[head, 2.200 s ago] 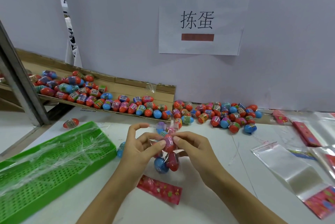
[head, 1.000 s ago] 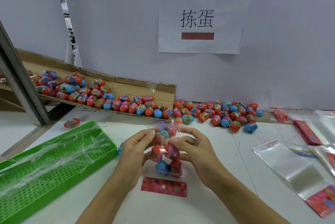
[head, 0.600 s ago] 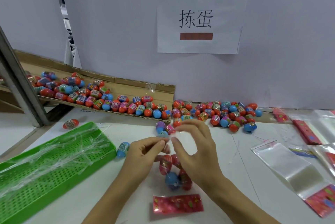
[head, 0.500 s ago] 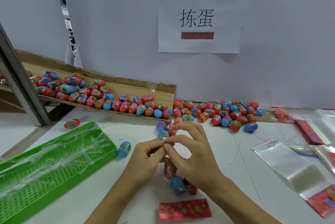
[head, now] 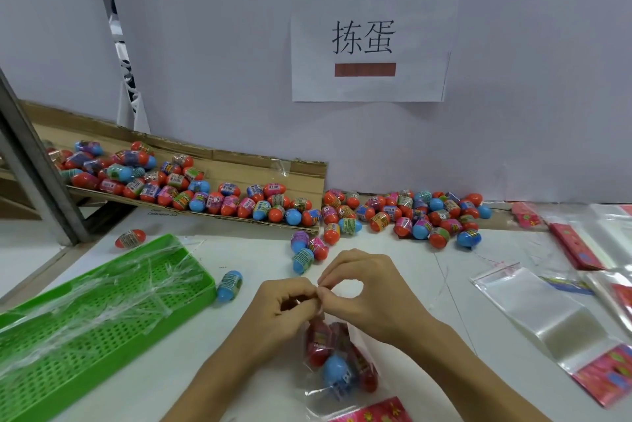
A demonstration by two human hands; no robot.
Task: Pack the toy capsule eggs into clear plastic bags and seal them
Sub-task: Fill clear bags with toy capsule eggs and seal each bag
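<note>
A clear plastic bag (head: 342, 358) lies on the white table near me with several red and blue capsule eggs inside and a red printed header card at its near end. My left hand (head: 284, 310) and my right hand (head: 367, 288) meet at the bag's far end, both pinching its mouth between thumb and fingers. Loose capsule eggs (head: 407, 213) are heaped along the wall, and more lie on a sloped cardboard chute (head: 239, 168) at the back left. A few eggs (head: 304, 249) sit just beyond my hands, and one blue egg (head: 229, 285) lies beside the green tray.
A green perforated tray (head: 89, 326) covered in clear film strips fills the near left. Empty clear bags (head: 547, 312) with red headers lie at the right. A lone red egg (head: 130, 238) sits by a grey metal post (head: 34, 165). A paper sign hangs on the wall.
The filled bag came down from between my hands onto the table and slid toward me. Both hands moved from the eggs to the bag's mouth and now pinch it together.
</note>
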